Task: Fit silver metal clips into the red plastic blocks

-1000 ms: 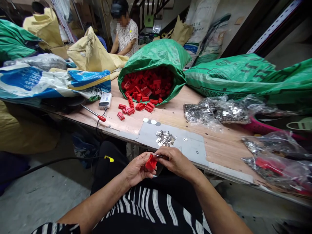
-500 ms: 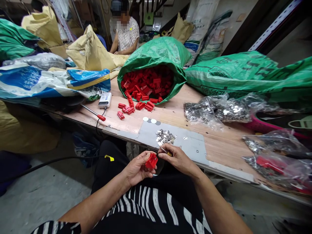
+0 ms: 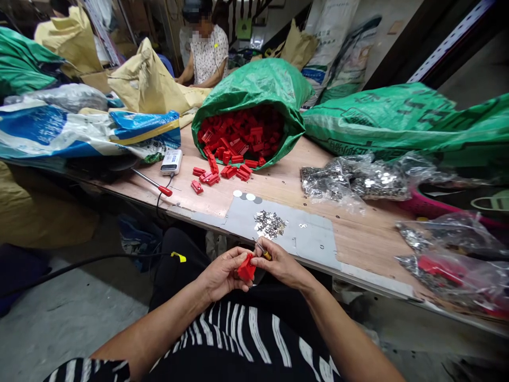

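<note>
My left hand (image 3: 223,275) holds a red plastic part (image 3: 246,268) over my lap, its fingers wrapped round it. Close on the right, my right hand (image 3: 279,263) is closed on a small tool with a yellow handle (image 3: 265,254) and a thin metal tip. Its thumb and finger reach the edge of the red part. Just beyond the hands, a pile of small silvery metal pieces (image 3: 270,224) lies on a grey sheet (image 3: 310,241). More red parts (image 3: 209,178) are strewn before an open green sack (image 3: 254,85) full of them.
A red-handled screwdriver (image 3: 153,183) and a white cabled device (image 3: 172,162) lie at the left. Clear bags of metal pieces (image 3: 358,178) are at the right, near a pink basket (image 3: 421,201). Across the table sits another person (image 3: 209,55).
My right hand has shifted slightly left and now meets the red part, which has turned in my left hand. The tool points more up and to the left.
</note>
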A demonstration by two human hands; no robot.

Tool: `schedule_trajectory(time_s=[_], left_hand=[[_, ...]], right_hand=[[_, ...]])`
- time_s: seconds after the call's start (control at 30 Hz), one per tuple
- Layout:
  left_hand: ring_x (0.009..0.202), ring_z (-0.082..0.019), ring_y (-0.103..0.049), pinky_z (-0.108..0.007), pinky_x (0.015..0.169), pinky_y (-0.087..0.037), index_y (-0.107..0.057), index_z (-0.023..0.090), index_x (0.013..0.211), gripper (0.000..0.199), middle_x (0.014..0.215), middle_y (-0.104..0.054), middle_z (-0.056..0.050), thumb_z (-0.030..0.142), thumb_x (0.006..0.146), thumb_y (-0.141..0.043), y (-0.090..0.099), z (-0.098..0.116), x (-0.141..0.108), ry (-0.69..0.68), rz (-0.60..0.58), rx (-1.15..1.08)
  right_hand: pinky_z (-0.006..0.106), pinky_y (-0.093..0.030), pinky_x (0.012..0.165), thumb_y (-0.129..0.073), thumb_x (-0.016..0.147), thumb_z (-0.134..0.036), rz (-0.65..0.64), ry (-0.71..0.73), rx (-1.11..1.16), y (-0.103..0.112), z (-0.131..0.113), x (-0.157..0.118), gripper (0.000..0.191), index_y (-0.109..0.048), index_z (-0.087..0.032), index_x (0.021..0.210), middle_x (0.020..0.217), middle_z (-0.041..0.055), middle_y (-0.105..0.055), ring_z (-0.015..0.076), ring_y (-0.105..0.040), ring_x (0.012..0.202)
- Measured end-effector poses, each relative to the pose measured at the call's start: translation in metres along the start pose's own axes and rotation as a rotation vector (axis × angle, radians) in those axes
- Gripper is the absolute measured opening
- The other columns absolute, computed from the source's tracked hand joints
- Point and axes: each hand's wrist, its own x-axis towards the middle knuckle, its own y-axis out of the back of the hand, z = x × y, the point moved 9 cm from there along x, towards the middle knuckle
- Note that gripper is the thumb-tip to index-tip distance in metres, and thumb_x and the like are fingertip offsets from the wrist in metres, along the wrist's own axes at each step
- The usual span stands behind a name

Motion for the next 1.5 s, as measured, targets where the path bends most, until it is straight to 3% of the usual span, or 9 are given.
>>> schedule_trajectory(time_s=[0.2, 0.27, 0.37, 0.47, 0.53, 0.83, 1.1, 1.23, 1.5], left_hand=[[0.055, -0.014, -0.065, -0.023, 0.05, -0.051, -0.058, 0.017, 0.112, 0.044, 0.075, -0.066, -0.006, 0.052, 0.086, -0.049, 0.003, 0.021, -0.001, -0.129, 0.11, 0.209], [0.063, -0.014, -0.065, -0.026, 0.056, -0.052, -0.06, 0.018, 0.115, 0.046, 0.091, -0.065, -0.008, 0.052, 0.086, -0.049, 0.003, 0.039, -0.005, -0.294, 0.155, 0.37], [0.089, -0.019, -0.064, -0.029, 0.074, -0.053, -0.063, 0.021, 0.116, 0.046, 0.111, -0.06, -0.009, 0.041, 0.075, -0.069, -0.012, 0.065, -0.02, -0.616, 0.145, 0.733], [0.099, -0.02, -0.06, -0.031, 0.085, -0.05, -0.065, 0.022, 0.111, 0.039, 0.106, -0.064, -0.007, 0.025, 0.073, -0.073, -0.028, 0.077, -0.035, -0.87, 0.165, 1.012], [0.096, -0.018, -0.061, -0.031, 0.085, -0.05, -0.064, 0.022, 0.109, 0.032, 0.1, -0.066, -0.006, 0.019, 0.077, -0.069, -0.033, 0.08, -0.04, -0.955, 0.205, 1.091], [0.091, -0.016, -0.062, -0.029, 0.083, -0.051, -0.062, 0.02, 0.109, 0.033, 0.099, -0.069, -0.005, 0.016, 0.077, -0.069, -0.039, 0.081, -0.043, -0.976, 0.226, 1.196], [0.088, -0.018, -0.064, -0.03, 0.08, -0.052, -0.063, 0.02, 0.105, 0.028, 0.095, -0.07, -0.006, 0.02, 0.078, -0.069, -0.043, 0.072, -0.044, -0.949, 0.179, 1.207], [0.089, -0.018, -0.064, -0.031, 0.081, -0.052, -0.064, 0.021, 0.104, 0.026, 0.096, -0.07, -0.006, 0.021, 0.079, -0.068, -0.04, 0.07, -0.043, -0.915, 0.186, 1.192], [0.09, -0.02, -0.065, -0.032, 0.081, -0.052, -0.064, 0.023, 0.106, 0.028, 0.098, -0.071, -0.007, 0.022, 0.078, -0.068, -0.041, 0.068, -0.043, -0.926, 0.142, 1.135]], right_hand=[[0.024, -0.032, 0.061, -0.063, 0.083, -0.042, 0.109, -0.014, 0.066, 0.008, 0.009, -0.002, 0.03, -0.042, -0.02, 0.076, 0.074, -0.0032, -0.044, 0.0121, -0.037, 0.068], [0.025, -0.032, 0.061, -0.063, 0.082, -0.044, 0.175, -0.016, 0.089, 0.013, 0.009, -0.005, 0.032, -0.042, -0.02, 0.075, 0.074, -0.0027, -0.046, 0.0123, -0.039, 0.067], [0.025, -0.033, 0.061, -0.062, 0.081, -0.047, 0.244, -0.011, 0.096, 0.015, 0.005, -0.008, 0.034, -0.042, -0.021, 0.074, 0.072, -0.0029, -0.045, 0.0124, -0.038, 0.066], [0.025, -0.033, 0.062, -0.062, 0.082, -0.046, 0.264, 0.009, 0.081, 0.014, 0.001, -0.009, 0.034, -0.042, -0.021, 0.074, 0.072, -0.0026, -0.046, 0.0126, -0.039, 0.066], [0.025, -0.034, 0.062, -0.062, 0.082, -0.045, 0.27, 0.019, 0.063, 0.014, -0.001, -0.01, 0.032, -0.043, -0.021, 0.075, 0.073, -0.0025, -0.047, 0.0124, -0.04, 0.066], [0.025, -0.034, 0.06, -0.064, 0.08, -0.047, 0.243, -0.021, 0.038, 0.016, 0.001, -0.011, 0.031, -0.045, -0.022, 0.08, 0.073, -0.0035, -0.048, 0.012, -0.041, 0.064], [0.025, -0.035, 0.064, -0.063, 0.082, -0.042, 0.106, -0.032, 0.009, 0.006, -0.001, -0.012, 0.028, -0.045, -0.02, 0.08, 0.075, -0.0035, -0.045, 0.0122, -0.04, 0.07], [0.024, -0.034, 0.061, -0.066, 0.08, -0.042, 0.114, -0.027, 0.077, 0.005, 0.003, -0.013, 0.03, -0.046, -0.02, 0.081, 0.075, -0.0035, -0.045, 0.0111, -0.038, 0.068], [0.021, -0.021, 0.048, -0.067, 0.077, -0.05, 0.009, -0.192, 0.324, -0.007, 0.021, -0.021, 0.039, -0.041, -0.023, 0.087, 0.068, -0.0076, -0.038, 0.0067, -0.028, 0.052]])
